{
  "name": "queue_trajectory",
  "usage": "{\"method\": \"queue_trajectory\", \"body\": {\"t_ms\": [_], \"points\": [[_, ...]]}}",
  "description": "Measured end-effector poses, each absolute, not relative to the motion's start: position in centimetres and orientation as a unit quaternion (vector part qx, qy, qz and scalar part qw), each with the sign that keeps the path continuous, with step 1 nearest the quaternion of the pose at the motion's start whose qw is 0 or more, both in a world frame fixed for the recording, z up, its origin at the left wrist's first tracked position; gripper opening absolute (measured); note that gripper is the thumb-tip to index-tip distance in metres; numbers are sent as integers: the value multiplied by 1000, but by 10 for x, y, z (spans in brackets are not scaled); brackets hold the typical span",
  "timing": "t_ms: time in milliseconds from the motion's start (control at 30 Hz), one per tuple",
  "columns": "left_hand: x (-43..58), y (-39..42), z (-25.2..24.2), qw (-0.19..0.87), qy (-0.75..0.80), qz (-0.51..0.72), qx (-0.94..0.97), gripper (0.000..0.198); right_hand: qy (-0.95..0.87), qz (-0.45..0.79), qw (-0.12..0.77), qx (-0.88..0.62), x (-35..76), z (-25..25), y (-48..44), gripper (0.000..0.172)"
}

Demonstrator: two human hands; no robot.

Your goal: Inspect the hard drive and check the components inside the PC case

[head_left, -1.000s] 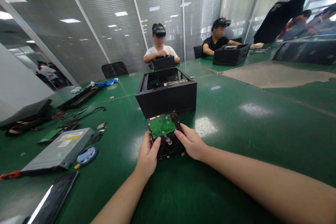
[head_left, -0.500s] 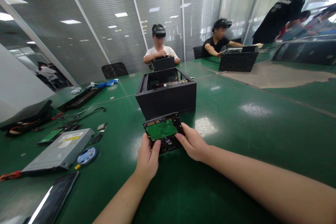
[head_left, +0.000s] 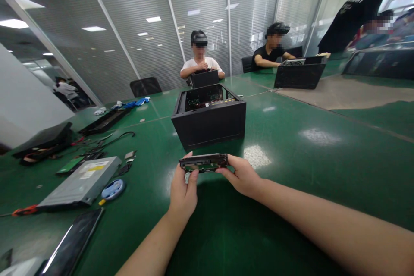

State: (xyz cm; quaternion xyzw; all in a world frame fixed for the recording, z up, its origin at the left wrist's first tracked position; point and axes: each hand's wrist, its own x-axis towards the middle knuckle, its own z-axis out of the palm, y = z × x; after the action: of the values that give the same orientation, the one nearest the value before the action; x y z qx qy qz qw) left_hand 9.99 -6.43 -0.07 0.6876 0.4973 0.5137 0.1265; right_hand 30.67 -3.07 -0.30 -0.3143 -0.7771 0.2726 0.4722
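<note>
Held between both hands above the green table is a hard drive, tilted so that a narrow edge faces me and a strip of its green circuit board shows. My left hand grips its left end, thumb in front and fingers behind. On the opposite end, my right hand pinches it between thumb and fingers. Just beyond the drive stands an open black computer case, with some inner parts visible over its rim.
Left lie a silver optical drive, a blue round object, a screwdriver, a phone, cables and a black panel. Across the table, two seated people work at dark cases; another person leans over at right.
The hard drive has been tipped in my hands, from showing its broad green board face to showing a narrow edge. The view has shifted slightly left.
</note>
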Motion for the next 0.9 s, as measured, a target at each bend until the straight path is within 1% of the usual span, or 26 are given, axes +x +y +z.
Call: {"method": "queue_trajectory", "body": {"t_ms": [133,300,400,467,533,600,700,767,800,900], "points": [[98,-66,-3,94,497,507,698,40,-783,275,464,-311,306,-6,-29,16],[98,-67,-3,76,497,497,707,36,-779,288,463,-309,306,-9,-27,18],[99,-68,-2,97,489,496,711,35,-753,332,480,-304,304,-11,-28,20],[100,-70,-3,121,485,499,708,38,-704,401,505,-297,300,-13,-29,26],[101,-73,-3,143,476,501,708,45,-628,484,529,-302,293,-15,-32,37],[101,-75,-3,163,435,492,736,54,-550,549,544,-317,285,-15,-36,46],[102,-78,2,186,347,450,801,73,-445,628,550,-323,275,-10,-46,46],[105,-78,6,188,327,423,824,88,-374,707,518,-304,272,-3,-52,47],[106,-78,7,184,329,411,830,95,-342,746,489,-296,272,1,-55,51],[111,-78,9,146,362,381,838,107,-283,830,398,-270,274,11,-63,69]]}}
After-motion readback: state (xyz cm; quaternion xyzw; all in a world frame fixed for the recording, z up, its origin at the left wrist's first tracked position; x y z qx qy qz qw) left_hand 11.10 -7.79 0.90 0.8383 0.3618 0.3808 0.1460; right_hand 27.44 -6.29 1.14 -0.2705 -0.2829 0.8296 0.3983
